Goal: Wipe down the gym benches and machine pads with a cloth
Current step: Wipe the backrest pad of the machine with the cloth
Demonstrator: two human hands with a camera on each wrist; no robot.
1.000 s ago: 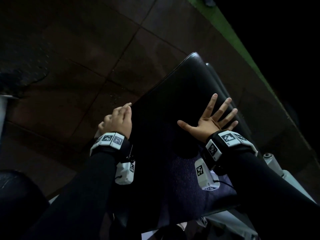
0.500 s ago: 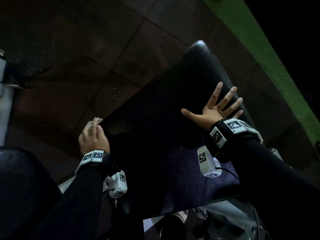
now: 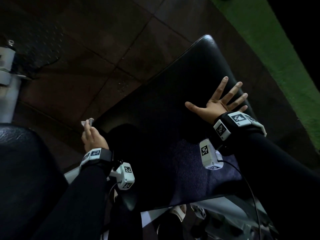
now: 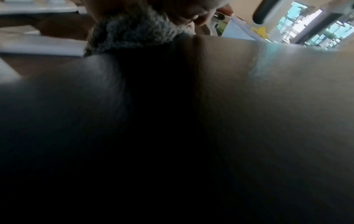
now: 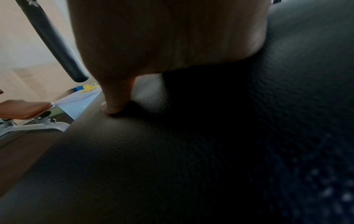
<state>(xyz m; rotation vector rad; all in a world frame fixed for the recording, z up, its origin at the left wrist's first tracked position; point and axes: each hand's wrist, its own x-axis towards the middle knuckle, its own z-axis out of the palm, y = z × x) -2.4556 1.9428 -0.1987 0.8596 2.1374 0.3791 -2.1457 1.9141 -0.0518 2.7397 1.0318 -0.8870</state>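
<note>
A black padded bench (image 3: 166, 104) slants across the head view from near me toward the upper right. My right hand (image 3: 223, 103) lies flat on its right side with the fingers spread; in the right wrist view the thumb (image 5: 114, 104) presses into the pad (image 5: 172, 151). My left hand (image 3: 91, 137) is at the bench's left edge and grips a small grey fleecy cloth (image 3: 87, 122). The left wrist view shows that cloth (image 4: 134, 30) bunched against the pad's edge (image 4: 229, 91) under my fingers (image 4: 193, 13).
Dark floor tiles (image 3: 90, 54) lie left of the bench and a green turf strip (image 3: 270, 42) runs along its right. A second black pad (image 3: 22, 161) is at the lower left, a grey machine post (image 3: 8, 84) at the far left. White frame parts (image 3: 216, 210) sit under the bench.
My left hand has slid back toward me along the bench's left edge with the cloth. The right hand has stayed flat on the pad.
</note>
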